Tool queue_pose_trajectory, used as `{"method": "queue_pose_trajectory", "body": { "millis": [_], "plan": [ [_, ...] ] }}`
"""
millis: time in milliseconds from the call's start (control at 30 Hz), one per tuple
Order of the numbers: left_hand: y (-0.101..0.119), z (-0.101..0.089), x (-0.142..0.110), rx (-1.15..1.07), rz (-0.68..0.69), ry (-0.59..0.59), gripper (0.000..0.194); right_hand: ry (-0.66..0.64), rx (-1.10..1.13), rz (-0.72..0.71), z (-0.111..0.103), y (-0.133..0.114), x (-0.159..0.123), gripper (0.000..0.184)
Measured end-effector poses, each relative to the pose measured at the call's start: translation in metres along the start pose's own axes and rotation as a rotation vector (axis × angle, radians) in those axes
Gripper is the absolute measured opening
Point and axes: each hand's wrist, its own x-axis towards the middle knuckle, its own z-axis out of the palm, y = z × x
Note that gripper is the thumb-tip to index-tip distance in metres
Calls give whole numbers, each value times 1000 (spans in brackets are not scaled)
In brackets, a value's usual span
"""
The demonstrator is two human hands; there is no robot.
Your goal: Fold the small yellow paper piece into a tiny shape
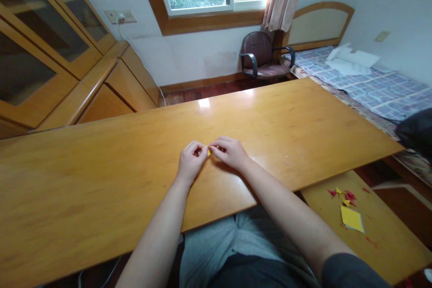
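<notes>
Between my two hands, just above the wooden desk (111,180), is a small piece of folded yellow paper (209,151). My left hand (192,160) pinches its left side between thumb and fingers. From the right, my right hand (230,150) pinches the paper's other side with thumb and forefinger. Fingertips cover most of the paper, so its folded form cannot be made out.
A lower board (327,234) at the right bears a stack of yellow paper squares (352,219) and several small red and yellow folded paper pieces (349,195). Beyond the desk stand a brown armchair (258,51), a bed (381,81) and a wooden cabinet (97,94).
</notes>
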Motion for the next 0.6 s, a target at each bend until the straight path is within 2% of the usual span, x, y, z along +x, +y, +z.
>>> {"method": "queue_pose_trajectory", "body": {
  "millis": [600],
  "plan": [
    [0, 0, 0, 6, 7, -19, 17, -19, 16, 9, -1, 1, 0, 15]
  ]
}}
